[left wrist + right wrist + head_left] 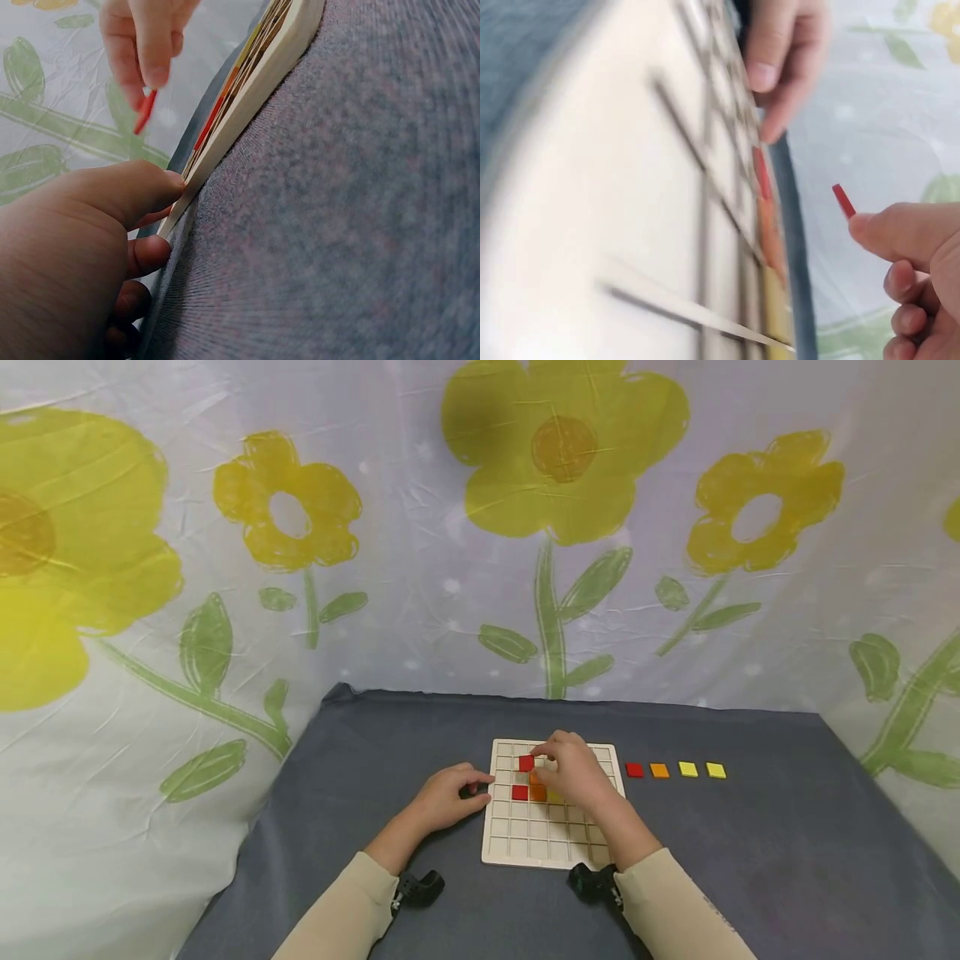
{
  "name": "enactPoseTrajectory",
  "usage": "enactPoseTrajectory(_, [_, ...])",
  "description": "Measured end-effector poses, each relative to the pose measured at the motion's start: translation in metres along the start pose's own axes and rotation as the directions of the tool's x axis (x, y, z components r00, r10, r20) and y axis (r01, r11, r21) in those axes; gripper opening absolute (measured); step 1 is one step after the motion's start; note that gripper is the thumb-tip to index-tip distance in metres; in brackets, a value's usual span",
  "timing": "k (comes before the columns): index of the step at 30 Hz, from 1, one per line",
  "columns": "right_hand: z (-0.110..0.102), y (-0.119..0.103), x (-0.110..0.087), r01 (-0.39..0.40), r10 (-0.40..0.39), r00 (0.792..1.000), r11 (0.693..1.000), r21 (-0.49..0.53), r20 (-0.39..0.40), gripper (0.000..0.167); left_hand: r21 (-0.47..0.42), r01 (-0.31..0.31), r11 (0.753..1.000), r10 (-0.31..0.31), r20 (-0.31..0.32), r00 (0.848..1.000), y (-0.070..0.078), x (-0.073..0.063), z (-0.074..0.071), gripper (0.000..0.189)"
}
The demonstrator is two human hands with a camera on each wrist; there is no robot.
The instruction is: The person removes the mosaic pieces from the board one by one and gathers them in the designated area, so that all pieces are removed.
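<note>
A pale wooden grid board [517, 847] lies on the dark grey cloth. My right hand [576, 772] is over its upper part, pinching a small red square tile [843, 201] between thumb and forefinger; both wrist views show that tile raised off the board. On the grid below the fingers are another red tile [520, 792], an orange tile [537, 793] and a yellow tile [555, 797], partly covered by the hand. My left hand [446, 795] rests at the board's left edge, thumb and forefinger touching the rim, the other fingers loosely bent.
Right of the board, a row of loose tiles lies on the cloth: a red one [634, 770], an orange one [659, 771] and two yellow ones [687, 769]. A flower-printed curtain [420, 568] hangs behind the table.
</note>
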State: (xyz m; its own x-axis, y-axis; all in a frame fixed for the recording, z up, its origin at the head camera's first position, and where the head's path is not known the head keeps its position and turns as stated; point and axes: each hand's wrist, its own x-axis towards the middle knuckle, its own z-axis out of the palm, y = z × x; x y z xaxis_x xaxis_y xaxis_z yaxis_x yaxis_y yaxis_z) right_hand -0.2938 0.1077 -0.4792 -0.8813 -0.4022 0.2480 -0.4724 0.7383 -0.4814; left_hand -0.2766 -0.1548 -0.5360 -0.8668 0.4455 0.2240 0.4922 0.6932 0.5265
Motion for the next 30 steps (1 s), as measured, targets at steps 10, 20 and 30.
enactPoseTrajectory(10, [-0.042, 0.007, -0.006, 0.004, -0.005, 1.0, 0.994, 0.113, 0.002, 0.025, 0.003, -0.026, 1.0, 0.026, -0.005, 1.0, 0.001, 0.0, -0.003, 0.029])
enactPoseTrajectory(20, [-0.078, 0.023, -0.014, -0.009, 0.012, 1.0, 0.98, 0.196, -0.011, 0.028, 0.013, -0.022, 1.0, 0.022, -0.006, 1.0, -0.001, 0.0, -0.002, 0.03])
enactPoseTrajectory(30, [-0.1, 0.048, -0.025, -0.129, 0.122, 0.992, 0.964, 0.232, 0.045, 0.029, 0.004, -0.032, 0.999, 0.032, -0.018, 0.999, 0.001, -0.002, -0.001, 0.029])
